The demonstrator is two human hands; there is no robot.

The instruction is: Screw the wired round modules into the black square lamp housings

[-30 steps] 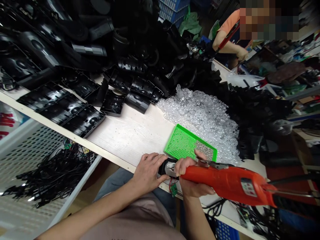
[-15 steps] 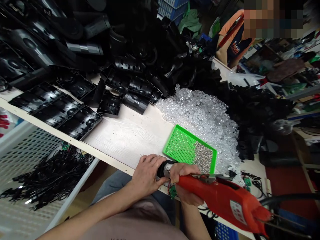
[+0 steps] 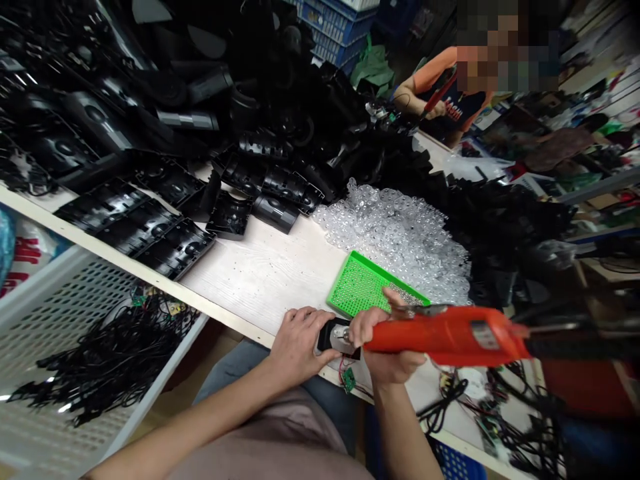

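My left hand (image 3: 299, 341) is closed around a small black plastic housing (image 3: 326, 335) at the front edge of the table. A clear piece (image 3: 340, 338) sits in the housing, and a small green circuit board (image 3: 349, 380) dangles below it on thin wires. In my right hand (image 3: 393, 363) is a red electric screwdriver (image 3: 435, 335), lying nearly level with its tip end toward the housing. My fingers hide the exact tip contact. Just beyond my hands lies a green perforated tray (image 3: 345, 293) with silver screws (image 3: 407, 292) at its right side, partly covered by my right hand.
Clear plastic pieces (image 3: 395, 227) are heaped behind the tray. Black plastic shells (image 3: 175, 247) line the left, with a large black pile behind. A white crate (image 3: 165, 373) of black cables stands lower left. A co-worker in an orange-sleeved shirt (image 3: 433, 70) works across the table.
The screwdriver's rear has swung upward, so it now lies nearly level, and more of the clear piece shows. My left hand still holds the housing. The view has shifted slightly.
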